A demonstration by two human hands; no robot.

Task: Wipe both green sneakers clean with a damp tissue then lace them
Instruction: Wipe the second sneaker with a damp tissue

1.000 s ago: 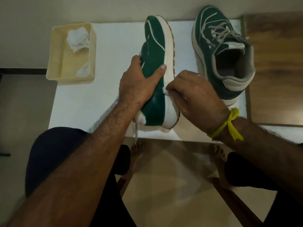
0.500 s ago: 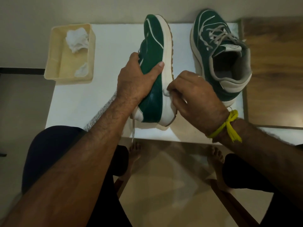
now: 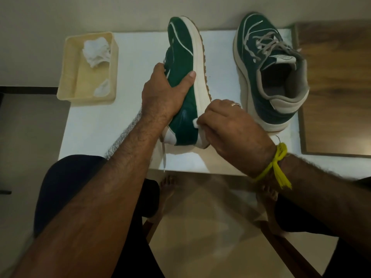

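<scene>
Tissue (image 3: pixel 195 123) mostly hidden under right hand (image 3: pixel 226 125) fingers (image 3: pixel 210 115) — perhaps folded.

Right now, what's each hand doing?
Left hand: closed, gripping the sneaker tipped on its side.
Right hand: closed, pinching the tissue against that sneaker's heel.

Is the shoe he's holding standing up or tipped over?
Tipped on its side. The held sneaker shows its white sole edge facing up, steadied by the left hand.

Head view, steeply down, close over table (image 3: pixel 96 125)
</scene>
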